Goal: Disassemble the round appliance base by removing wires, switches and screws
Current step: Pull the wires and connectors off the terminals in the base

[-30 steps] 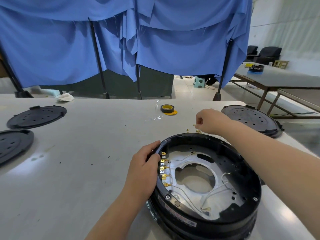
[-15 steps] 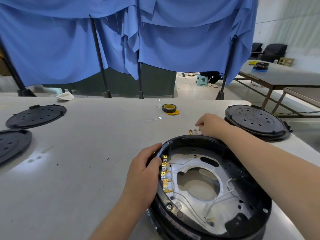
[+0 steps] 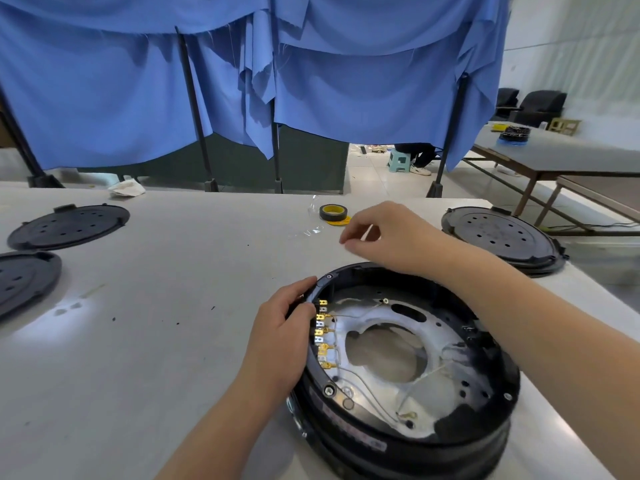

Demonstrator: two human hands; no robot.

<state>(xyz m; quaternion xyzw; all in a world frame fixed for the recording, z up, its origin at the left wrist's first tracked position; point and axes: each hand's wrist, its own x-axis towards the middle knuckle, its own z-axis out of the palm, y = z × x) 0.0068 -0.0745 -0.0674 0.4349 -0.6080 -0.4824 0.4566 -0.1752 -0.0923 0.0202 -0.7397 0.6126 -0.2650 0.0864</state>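
Left hand (image 3: 280, 336): fingers curled over the left rim of the round appliance base (image 3: 408, 441), beside the row of gold terminals (image 3: 322, 332). Right hand (image 3: 388, 237): raised over the table (image 3: 156, 341) beyond the base's far rim, fingertips drawn together; whether they pinch anything cannot be told. Base sits near the table's front right. Tape roll (image 3: 331, 213) just beyond; black covers (image 3: 69, 225) at the left edge, another cover (image 3: 498, 237) at the right.
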